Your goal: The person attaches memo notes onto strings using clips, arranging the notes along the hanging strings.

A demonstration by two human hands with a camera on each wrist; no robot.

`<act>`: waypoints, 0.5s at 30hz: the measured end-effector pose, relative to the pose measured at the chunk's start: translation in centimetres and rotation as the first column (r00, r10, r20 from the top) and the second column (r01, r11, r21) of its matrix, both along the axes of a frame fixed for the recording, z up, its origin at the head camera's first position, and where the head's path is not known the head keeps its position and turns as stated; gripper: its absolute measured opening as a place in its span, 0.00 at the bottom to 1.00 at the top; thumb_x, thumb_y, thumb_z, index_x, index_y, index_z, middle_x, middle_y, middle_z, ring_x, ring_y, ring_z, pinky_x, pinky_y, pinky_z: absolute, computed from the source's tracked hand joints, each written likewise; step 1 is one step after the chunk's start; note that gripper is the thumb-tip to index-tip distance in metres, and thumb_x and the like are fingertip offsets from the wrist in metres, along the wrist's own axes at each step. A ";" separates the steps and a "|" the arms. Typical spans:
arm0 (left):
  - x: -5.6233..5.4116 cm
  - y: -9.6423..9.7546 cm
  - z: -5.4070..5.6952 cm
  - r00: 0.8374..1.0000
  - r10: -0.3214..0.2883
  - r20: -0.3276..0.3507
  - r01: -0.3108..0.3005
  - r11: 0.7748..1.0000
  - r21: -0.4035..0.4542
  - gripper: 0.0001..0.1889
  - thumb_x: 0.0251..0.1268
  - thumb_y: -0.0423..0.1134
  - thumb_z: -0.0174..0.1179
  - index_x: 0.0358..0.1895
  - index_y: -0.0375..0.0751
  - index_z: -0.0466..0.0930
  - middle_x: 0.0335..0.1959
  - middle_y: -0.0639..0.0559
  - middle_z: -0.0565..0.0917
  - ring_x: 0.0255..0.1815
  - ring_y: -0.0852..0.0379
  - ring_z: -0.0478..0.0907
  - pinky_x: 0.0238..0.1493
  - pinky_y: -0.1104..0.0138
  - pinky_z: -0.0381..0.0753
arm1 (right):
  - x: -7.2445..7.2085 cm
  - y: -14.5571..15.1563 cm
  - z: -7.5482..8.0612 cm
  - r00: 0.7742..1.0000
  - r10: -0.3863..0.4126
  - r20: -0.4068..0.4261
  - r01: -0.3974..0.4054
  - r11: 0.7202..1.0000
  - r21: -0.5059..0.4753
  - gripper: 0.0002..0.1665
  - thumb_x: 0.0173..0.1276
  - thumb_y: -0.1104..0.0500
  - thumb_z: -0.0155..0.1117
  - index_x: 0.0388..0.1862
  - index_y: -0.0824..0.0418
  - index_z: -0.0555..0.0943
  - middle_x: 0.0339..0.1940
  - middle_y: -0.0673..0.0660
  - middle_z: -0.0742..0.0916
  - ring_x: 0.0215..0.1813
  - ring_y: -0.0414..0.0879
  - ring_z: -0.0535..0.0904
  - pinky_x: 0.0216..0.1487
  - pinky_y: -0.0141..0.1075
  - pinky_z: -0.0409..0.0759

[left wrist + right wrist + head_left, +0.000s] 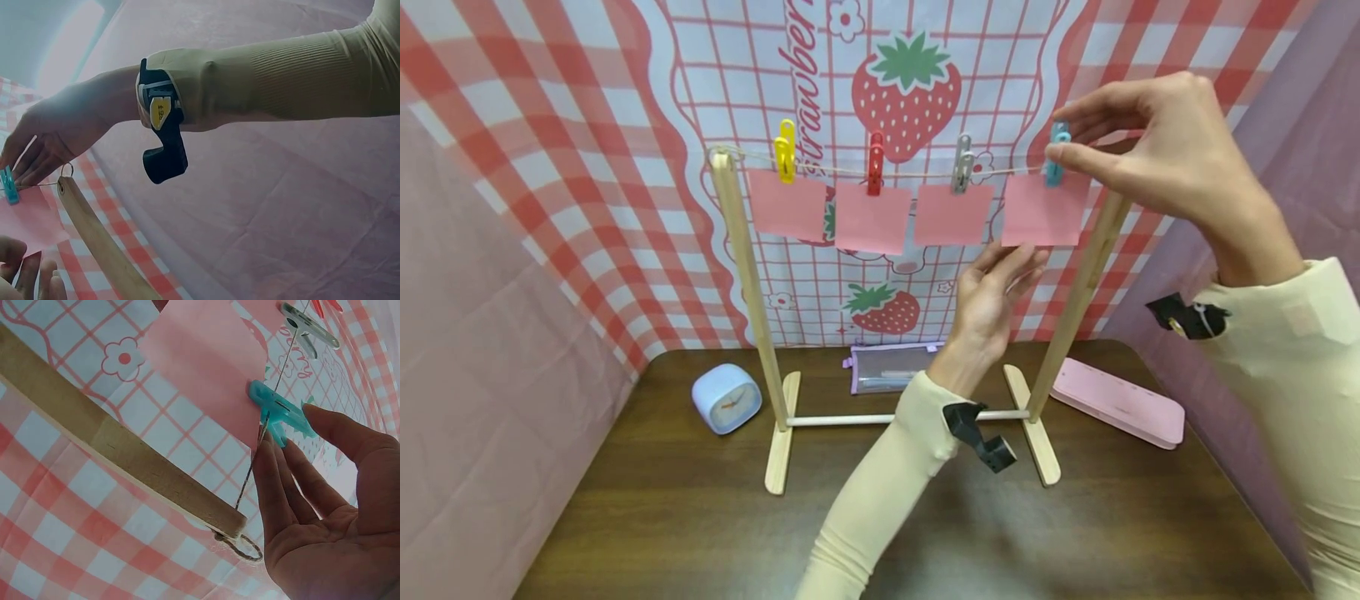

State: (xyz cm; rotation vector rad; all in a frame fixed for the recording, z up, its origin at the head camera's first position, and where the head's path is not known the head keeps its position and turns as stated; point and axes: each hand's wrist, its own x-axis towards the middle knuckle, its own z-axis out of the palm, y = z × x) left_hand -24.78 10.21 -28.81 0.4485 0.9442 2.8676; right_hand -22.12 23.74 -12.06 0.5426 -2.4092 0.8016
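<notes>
Four squares of pink paper hang from a string on a wooden frame. In the head view, my right hand point(1180, 158) pinches a blue clothespin point(1055, 171) between thumb and fingers. That clip sits on the string over the rightmost pink paper point(1041, 212). The right wrist view shows the thumb against one handle of the blue clothespin point(284, 411), with fingers by the other. My left hand point(988, 304) is just below the same paper, its extended fingers at the lower edge. Whether those fingertips touch the paper is hard to tell.
Yellow point(786, 154), red point(876, 167) and grey point(962, 167) clothespins hold the other papers. The frame's wooden posts point(741, 250) flank them. On the table stand a blue clock point(726, 398), a mesh pouch point(880, 367) and a pink case point(1120, 404).
</notes>
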 end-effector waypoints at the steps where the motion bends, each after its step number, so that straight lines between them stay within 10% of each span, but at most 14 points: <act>1: 0.0 -0.1 -0.1 1.000 -0.001 -0.001 0.001 1.000 -0.004 0.14 0.73 0.24 0.58 0.37 0.51 0.85 0.32 0.58 0.89 0.35 0.64 0.88 0.51 0.69 0.90 | 0.0 0.0 0.0 1.000 -0.001 -0.015 0.001 1.000 0.015 0.22 0.64 0.52 0.78 0.55 0.60 0.89 0.33 0.27 0.85 0.36 0.23 0.83 0.39 0.12 0.76; 9: -0.1 -0.9 -1.1 0.999 -0.005 -0.037 0.002 0.997 -0.073 0.13 0.71 0.24 0.61 0.53 0.38 0.85 0.60 0.36 0.87 0.40 0.61 0.89 0.68 0.54 0.84 | -0.1 0.0 0.0 0.995 -0.043 -0.087 0.050 0.996 0.071 0.27 0.66 0.49 0.76 0.64 0.51 0.85 0.43 0.36 0.87 0.43 0.21 0.81 0.48 0.11 0.77; 15: -0.1 -2.1 -2.4 0.999 -0.006 -0.049 -0.003 0.986 -0.166 0.20 0.70 0.23 0.61 0.65 0.33 0.80 0.61 0.37 0.86 0.43 0.62 0.89 0.61 0.62 0.89 | 0.6 0.2 0.2 0.993 -0.047 -0.104 0.049 0.999 0.018 0.27 0.65 0.51 0.78 0.63 0.52 0.85 0.47 0.35 0.89 0.43 0.18 0.81 0.45 0.10 0.77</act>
